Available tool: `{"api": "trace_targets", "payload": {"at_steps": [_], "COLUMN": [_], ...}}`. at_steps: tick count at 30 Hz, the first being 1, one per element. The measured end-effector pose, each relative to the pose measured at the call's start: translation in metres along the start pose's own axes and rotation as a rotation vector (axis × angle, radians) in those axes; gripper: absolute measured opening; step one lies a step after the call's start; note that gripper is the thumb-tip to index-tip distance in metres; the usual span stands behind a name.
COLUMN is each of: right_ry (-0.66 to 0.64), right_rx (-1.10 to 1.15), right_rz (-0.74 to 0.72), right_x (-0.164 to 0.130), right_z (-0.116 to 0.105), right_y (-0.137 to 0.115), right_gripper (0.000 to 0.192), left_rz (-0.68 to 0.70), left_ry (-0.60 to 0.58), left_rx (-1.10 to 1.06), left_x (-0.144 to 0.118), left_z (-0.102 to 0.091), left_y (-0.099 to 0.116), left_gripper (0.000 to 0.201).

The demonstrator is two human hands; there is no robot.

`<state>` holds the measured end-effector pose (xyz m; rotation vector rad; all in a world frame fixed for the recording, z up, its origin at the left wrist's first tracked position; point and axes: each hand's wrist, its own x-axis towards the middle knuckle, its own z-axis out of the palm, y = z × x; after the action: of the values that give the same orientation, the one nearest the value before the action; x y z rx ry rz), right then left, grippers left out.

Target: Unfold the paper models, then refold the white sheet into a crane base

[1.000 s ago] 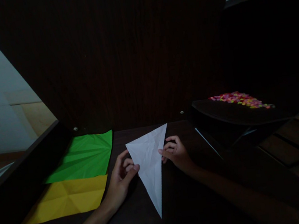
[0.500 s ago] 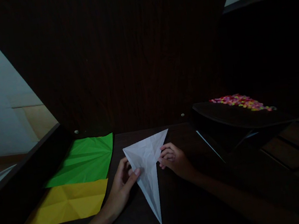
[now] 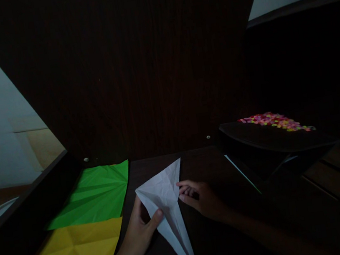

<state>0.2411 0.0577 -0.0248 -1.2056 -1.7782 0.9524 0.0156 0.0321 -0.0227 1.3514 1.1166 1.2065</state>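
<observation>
A creased white paper (image 3: 167, 206), folded into a long narrow triangle, is held over the dark table (image 3: 207, 164) with its sharp tip toward me. My left hand (image 3: 143, 230) pinches its left edge with the thumb on top. On the paper's right edge my right hand (image 3: 200, 199) grips with fingers curled. Both sides look drawn inward and slightly lifted off the table.
A green sheet (image 3: 98, 192) and a yellow sheet (image 3: 76, 250), both creased, lie flat at the left. A dark tray (image 3: 273, 140) at the right holds several small multicoloured pieces (image 3: 275, 122). A dark wooden panel stands behind the table.
The white triangle has narrowed and its tip has slid nearer to me. Both hands have moved down and closer together on the paper's edges.
</observation>
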Motion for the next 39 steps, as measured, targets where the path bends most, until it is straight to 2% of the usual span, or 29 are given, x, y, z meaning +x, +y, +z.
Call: {"api": "trace_targets", "payload": {"at_steps": [5, 11, 18, 24, 28, 30, 34, 36, 39], "right_ry": [-0.053, -0.063, -0.123, -0.109, -0.126, -0.143, -0.166, -0.163, -0.163], "right_rx": [-0.127, -0.141, -0.118, -0.067, -0.027, -0.053, -0.072, -0.066, -0.059], "right_rz": [-0.064, -0.077, -0.116, -0.088, -0.059, -0.062, -0.096, -0.105, -0.096], "right_x": [-0.001, -0.002, -0.001, -0.003, -0.005, -0.005, -0.006, -0.006, -0.006], "right_z": [0.0, 0.002, 0.001, 0.001, 0.001, 0.001, 0.0, 0.0, 0.001], "right_y": [-0.006, -0.006, -0.009, -0.006, -0.006, -0.008, -0.01, -0.01, -0.01], "right_gripper": [0.025, 0.029, 0.033, 0.035, 0.043, 0.043, 0.041, 0.039, 0.039], "left_rz": [0.006, 0.051, 0.088, 0.131, 0.169, 0.206, 0.361, 0.478, 0.629], "left_ry": [-0.043, -0.058, -0.047, 0.012, 0.19, 0.268, 0.324, 0.335, 0.285], "left_rx": [-0.007, 0.006, 0.034, 0.114, 0.231, 0.274, 0.458, 0.621, 0.794], "left_x": [0.001, 0.001, -0.002, -0.002, 0.001, 0.003, 0.004, 0.004, 0.003], "left_z": [0.0, -0.003, -0.002, -0.001, -0.001, -0.001, -0.005, -0.008, -0.014], "left_y": [-0.005, -0.015, -0.008, -0.008, -0.007, -0.005, -0.001, 0.0, -0.002], "left_gripper": [0.077, 0.075, 0.072, 0.075, 0.082, 0.086, 0.083, 0.073, 0.05]}}
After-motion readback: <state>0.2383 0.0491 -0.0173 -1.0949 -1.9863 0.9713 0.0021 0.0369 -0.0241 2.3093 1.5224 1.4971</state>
